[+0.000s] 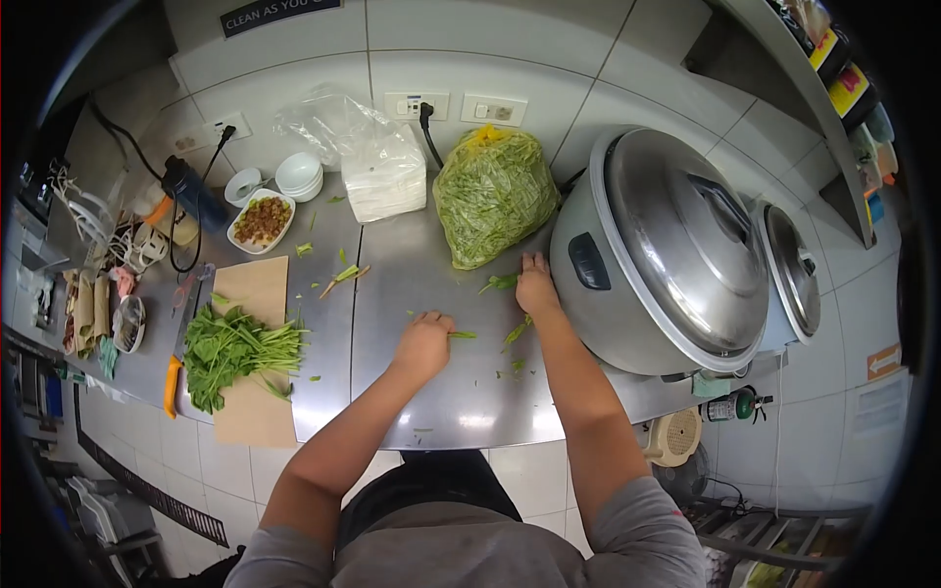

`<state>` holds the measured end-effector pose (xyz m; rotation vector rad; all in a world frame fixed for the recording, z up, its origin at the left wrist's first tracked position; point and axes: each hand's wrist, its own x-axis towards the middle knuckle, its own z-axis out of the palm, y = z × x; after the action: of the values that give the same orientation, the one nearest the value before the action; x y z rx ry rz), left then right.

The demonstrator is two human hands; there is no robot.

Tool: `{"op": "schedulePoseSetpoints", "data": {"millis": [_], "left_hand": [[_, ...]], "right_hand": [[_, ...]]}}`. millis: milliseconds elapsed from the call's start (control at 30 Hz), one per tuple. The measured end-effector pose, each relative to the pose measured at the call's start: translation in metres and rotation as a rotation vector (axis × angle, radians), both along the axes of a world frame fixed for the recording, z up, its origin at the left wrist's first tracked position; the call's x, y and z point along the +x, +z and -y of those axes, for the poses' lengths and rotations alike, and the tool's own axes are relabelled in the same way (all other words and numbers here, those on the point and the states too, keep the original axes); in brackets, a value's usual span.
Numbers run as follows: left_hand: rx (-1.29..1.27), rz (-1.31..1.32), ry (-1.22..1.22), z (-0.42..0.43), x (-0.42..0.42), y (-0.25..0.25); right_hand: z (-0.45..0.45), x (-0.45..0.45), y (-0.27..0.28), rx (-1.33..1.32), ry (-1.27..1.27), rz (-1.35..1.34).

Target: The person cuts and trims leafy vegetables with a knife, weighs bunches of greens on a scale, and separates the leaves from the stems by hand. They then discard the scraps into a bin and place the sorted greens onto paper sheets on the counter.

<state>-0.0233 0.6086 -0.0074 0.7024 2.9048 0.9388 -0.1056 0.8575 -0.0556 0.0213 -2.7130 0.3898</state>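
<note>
My left hand is closed, low over the steel counter, with a green stem scrap sticking out at its fingers. My right hand reaches further forward, fingers stretched out on the counter beside the big rice cooker. A green leaf scrap lies just left of it, and another scrap is by its wrist. Beyond both hands stands a knotted clear bag of cut greens. To the left, a bunch of leafy greens rests on a brown board.
An orange-handled knife lies along the board's left side. Behind are a dish of chopped brown food, white bowls and a stack of white plastic bags. A second cooker stands far right. Stem bits dot the counter.
</note>
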Motion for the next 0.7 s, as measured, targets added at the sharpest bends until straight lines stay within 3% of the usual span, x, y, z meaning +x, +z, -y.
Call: {"op": "schedulePoseSetpoints", "data": {"millis": [100, 167, 200, 267, 300, 367, 433, 500, 567, 667, 700], "left_hand": [[-0.002, 0.072, 0.029, 0.013, 0.003, 0.007], [-0.007, 0.141, 0.043, 0.011, 0.004, 0.011], [-0.001, 0.09, 0.062, 0.007, 0.003, 0.014], [0.005, 0.031, 0.067, -0.004, -0.008, 0.015], [-0.002, 0.021, -0.008, -0.014, -0.016, 0.012], [-0.006, 0.019, -0.087, -0.04, -0.028, 0.002], [0.019, -0.134, -0.12, -0.072, -0.043, -0.007], [0.007, -0.079, -0.045, -0.097, -0.052, -0.02], [-0.012, -0.025, 0.031, -0.108, -0.055, -0.022], [-0.135, 0.074, -0.188, -0.093, -0.047, -0.014], [-0.104, 0.101, -0.193, -0.082, -0.041, -0.007]], "right_hand": [[0.023, 0.011, -0.001, -0.012, -0.215, 0.277], [0.056, 0.045, 0.041, 0.082, -0.01, 0.808], [0.053, 0.066, 0.04, 0.081, -0.025, 0.816], [0.05, 0.107, 0.035, -0.252, 0.128, 0.338], [0.042, 0.111, 0.034, -0.249, 0.123, 0.334], [0.021, 0.119, 0.02, -0.02, -0.259, 0.171], [0.011, 0.12, 0.003, -0.02, -0.391, 0.158], [0.015, 0.127, -0.006, -0.026, -0.53, 0.15], [0.033, 0.139, -0.004, -0.273, 0.015, 0.084], [0.036, 0.179, 0.035, -0.286, 0.169, 0.197], [0.021, 0.191, 0.033, -0.337, 0.014, 0.151]]}}
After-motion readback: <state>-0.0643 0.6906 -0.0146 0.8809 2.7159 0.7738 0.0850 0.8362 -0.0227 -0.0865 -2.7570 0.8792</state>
